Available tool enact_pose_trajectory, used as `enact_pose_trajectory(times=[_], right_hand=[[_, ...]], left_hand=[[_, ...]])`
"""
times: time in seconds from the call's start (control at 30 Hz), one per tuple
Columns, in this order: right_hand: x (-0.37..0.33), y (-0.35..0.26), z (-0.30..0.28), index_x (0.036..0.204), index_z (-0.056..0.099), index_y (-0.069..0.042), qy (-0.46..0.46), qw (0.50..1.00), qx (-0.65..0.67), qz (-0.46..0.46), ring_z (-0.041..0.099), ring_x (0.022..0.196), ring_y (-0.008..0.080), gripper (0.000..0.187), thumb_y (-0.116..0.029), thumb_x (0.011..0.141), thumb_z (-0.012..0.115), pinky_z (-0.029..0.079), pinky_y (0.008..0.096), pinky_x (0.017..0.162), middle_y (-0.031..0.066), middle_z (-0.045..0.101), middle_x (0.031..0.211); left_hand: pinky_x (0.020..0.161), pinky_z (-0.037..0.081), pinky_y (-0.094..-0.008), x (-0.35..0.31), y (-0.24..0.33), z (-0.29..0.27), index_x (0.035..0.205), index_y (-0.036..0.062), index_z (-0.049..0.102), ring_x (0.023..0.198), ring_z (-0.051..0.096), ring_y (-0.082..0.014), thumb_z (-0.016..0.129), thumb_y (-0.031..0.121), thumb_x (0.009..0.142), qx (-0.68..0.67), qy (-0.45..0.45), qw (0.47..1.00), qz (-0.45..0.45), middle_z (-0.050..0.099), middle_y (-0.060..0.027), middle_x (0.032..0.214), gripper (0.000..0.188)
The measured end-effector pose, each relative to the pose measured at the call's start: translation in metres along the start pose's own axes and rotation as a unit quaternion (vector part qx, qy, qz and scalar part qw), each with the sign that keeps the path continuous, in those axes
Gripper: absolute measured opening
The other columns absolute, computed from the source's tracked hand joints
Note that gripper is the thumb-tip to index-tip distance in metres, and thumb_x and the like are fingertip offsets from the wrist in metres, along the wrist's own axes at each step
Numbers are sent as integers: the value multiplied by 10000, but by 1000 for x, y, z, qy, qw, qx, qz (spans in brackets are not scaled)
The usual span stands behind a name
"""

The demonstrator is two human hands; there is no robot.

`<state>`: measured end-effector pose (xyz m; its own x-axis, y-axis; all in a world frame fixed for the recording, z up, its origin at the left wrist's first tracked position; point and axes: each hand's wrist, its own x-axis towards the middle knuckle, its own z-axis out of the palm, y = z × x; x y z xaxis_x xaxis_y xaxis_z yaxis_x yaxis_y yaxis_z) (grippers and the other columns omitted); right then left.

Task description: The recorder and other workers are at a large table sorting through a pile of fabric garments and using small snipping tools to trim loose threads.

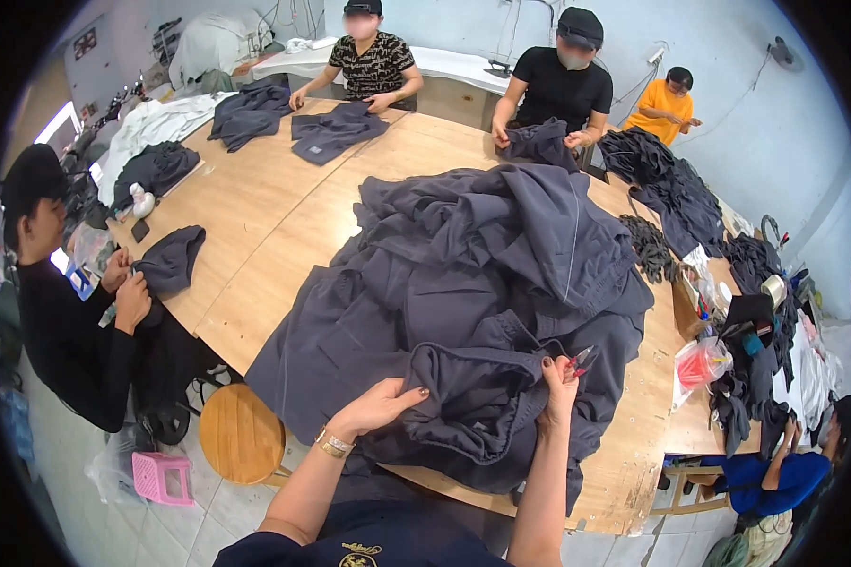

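A dark grey garment [468, 402] with a gathered, elastic-looking edge is stretched between my hands at the table's near side, its opening facing up. My left hand [388, 406] grips the left side of that edge, thumb on top. On the other side, my right hand [559, 386] pinches the edge and also keeps hold of a small pair of red-handled thread snips [581, 362], whose tips point up and away from the cloth. Just beyond lies a large heap of dark grey garments [482, 236], touching the held one.
Several people work around the wooden table [265, 246] with similar dark cloth. A round wooden stool [241, 433] and a pink plastic stool [161, 477] stand at the lower left. Garment piles [667, 189] and a red-filled plastic bag [700, 364] lie to the right.
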<state>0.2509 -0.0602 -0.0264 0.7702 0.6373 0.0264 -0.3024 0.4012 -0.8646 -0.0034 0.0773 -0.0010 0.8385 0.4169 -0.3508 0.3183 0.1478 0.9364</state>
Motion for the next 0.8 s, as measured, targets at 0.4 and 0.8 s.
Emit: enact_pose_trajectory(times=[0.4,0.8], right_hand=[[-4,-67,25,934,630,8,16,931,337,143,568,1019,321,378,-339,938,480,458,398,872,210,588,1128],[-85,-173,75,1273,479,-41,-88,942,209,248,375,1272,356,413,-297,957,410,319,518,1026,198,423,1356]], left_hand=[[1057,268,-506,-43,103,-56,1331,20,335,1321,282,-362,468,509,890,-617,11,783,78,289,-223,1413,671],[1069,263,-502,-88,148,-7,1433,-14,132,1305,312,-409,388,606,873,-347,-170,914,-120,215,-235,1463,874]])
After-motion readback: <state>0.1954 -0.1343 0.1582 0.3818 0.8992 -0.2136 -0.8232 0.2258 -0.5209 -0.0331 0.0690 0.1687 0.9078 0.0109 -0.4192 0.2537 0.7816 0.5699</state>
